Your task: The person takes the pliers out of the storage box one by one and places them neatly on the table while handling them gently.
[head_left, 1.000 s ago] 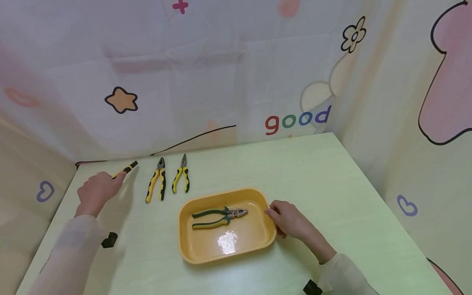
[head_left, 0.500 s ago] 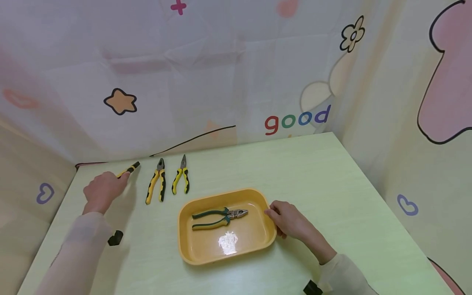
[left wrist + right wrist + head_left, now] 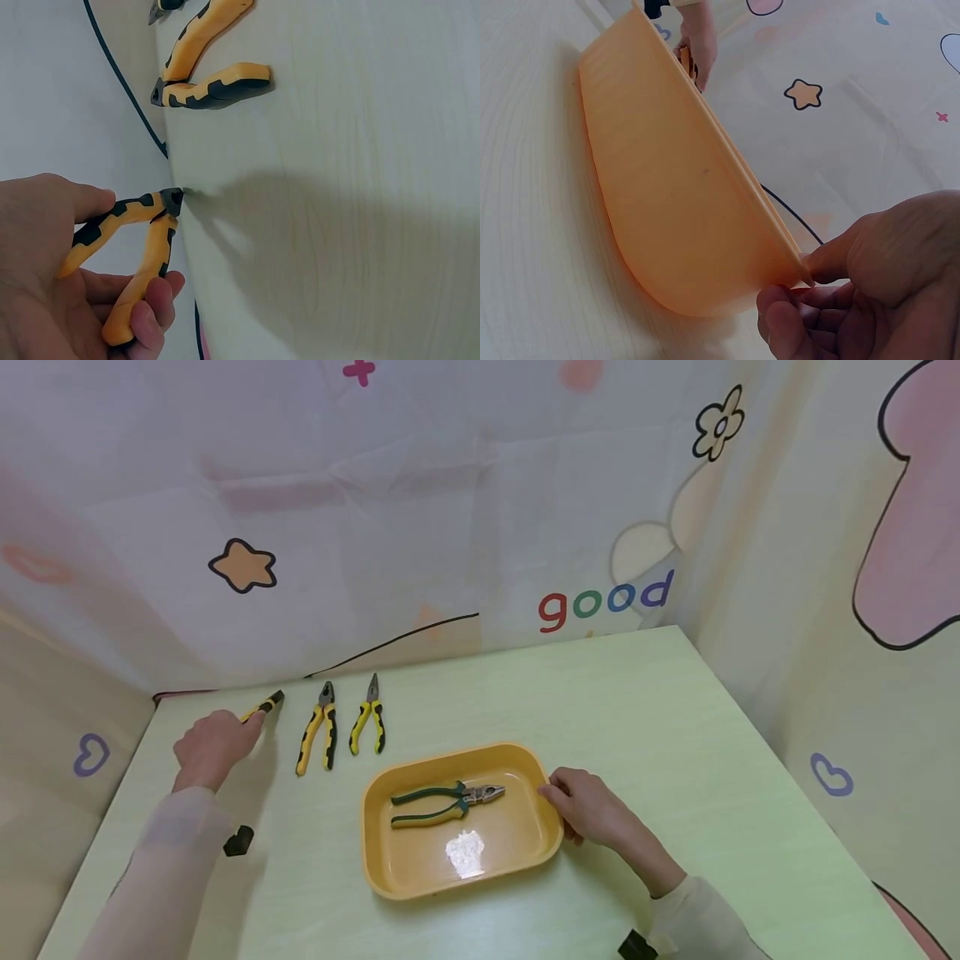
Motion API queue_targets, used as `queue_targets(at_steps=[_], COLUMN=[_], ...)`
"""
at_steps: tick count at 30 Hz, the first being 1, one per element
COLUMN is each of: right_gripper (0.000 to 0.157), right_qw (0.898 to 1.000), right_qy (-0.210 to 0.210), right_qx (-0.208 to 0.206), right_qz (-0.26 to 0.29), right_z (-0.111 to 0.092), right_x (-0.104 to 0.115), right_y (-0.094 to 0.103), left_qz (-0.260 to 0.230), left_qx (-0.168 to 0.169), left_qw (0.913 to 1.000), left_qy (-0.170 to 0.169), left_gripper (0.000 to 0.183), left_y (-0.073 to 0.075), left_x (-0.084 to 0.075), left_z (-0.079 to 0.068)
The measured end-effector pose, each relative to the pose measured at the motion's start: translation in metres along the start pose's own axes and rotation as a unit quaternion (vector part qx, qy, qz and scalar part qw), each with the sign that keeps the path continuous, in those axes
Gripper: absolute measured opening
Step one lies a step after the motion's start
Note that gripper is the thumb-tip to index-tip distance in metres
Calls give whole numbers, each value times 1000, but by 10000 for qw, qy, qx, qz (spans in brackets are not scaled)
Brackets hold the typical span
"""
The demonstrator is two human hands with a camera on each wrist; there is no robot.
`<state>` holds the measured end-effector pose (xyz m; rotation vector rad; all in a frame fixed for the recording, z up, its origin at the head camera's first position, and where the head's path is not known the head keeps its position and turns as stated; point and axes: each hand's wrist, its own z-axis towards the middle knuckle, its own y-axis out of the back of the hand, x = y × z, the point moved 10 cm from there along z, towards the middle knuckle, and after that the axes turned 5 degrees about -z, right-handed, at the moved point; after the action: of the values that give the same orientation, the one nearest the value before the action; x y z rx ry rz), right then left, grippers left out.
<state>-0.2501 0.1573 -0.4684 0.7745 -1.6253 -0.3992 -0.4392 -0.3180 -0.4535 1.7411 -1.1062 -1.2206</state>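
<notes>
My left hand grips yellow-and-black pliers at the table's far left. In the left wrist view, the thumb lies on one handle and curled fingers wrap the other; the handles stand spread. The pliers cast a shadow on the tabletop. My right hand pinches the right rim of a yellow plastic tray, thumb on the rim and fingers below it. Inside the tray lie green-and-yellow pliers, jaws pointing right. Beside my left hand lie larger yellow-and-black pliers and smaller needle-nose pliers.
The pale green tabletop extends to the right of the tray. A printed cloth hangs along the back edge, and more cloth closes off both sides. Small black pieces sit by each sleeve.
My left hand has shifted a little to the right with the pliers in it, mostly in the first half second. The right hand and the tray have stayed in place.
</notes>
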Motion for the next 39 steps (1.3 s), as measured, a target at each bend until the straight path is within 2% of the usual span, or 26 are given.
queue_targets(at_steps=[15, 30, 39], right_gripper=[24, 24, 24], right_qw=[10000, 9999, 9999], right_qy=[16, -137, -130], right_qx=[-15, -8, 0], right_qz=[38, 46, 113], right_z=[-1, -1, -1], right_x=[0, -2, -1], right_y=[0, 0, 0], left_qz=[-139, -367, -776], left_qx=[262, 455, 739], left_qw=[9995, 9981, 9928], left_qy=[121, 210, 538], left_gripper=[63, 70, 64], left_y=[-5, -9, -17], left_x=[0, -1, 3], left_z=[7, 5, 5])
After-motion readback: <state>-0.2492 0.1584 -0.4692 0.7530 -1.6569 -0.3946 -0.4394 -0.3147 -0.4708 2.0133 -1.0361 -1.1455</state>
